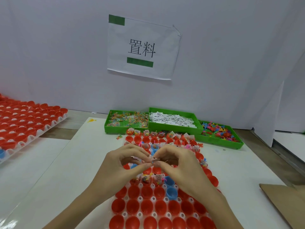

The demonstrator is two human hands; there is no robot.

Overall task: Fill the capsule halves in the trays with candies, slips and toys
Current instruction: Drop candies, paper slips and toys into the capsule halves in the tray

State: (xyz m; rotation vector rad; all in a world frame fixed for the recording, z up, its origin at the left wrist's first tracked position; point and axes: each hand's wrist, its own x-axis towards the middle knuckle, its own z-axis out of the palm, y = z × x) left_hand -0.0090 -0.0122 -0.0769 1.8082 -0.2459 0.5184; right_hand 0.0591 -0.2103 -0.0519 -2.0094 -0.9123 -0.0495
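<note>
Both hands, left hand (122, 160) and right hand (177, 160), pinch 1 small candy packet (152, 160) between fingertips above the capsule tray (140, 199); light, crinkly and probably slippery, it seems best held by its flat sealed edges.

Before you, glossy red plastic capsule halves (146, 206) sit in a translucent white plastic tray (140, 199), a few smooth blue halves (171, 192) among them. Beyond it, three matt green plastic bins (175, 128) with perforated floors hold candies in clear, shiny wrappers (128, 119), printed white paper slips (171, 119) and bright, rubbery-looking plastic toys (217, 129). Smooth white sheeting (79, 162) covers the table, bare wood grain (72, 123) showing at its far edge. Matt brown cardboard (285, 200) lies to your right; a paper sign (142, 48) hangs on the matt white wall (66, 47).
</note>
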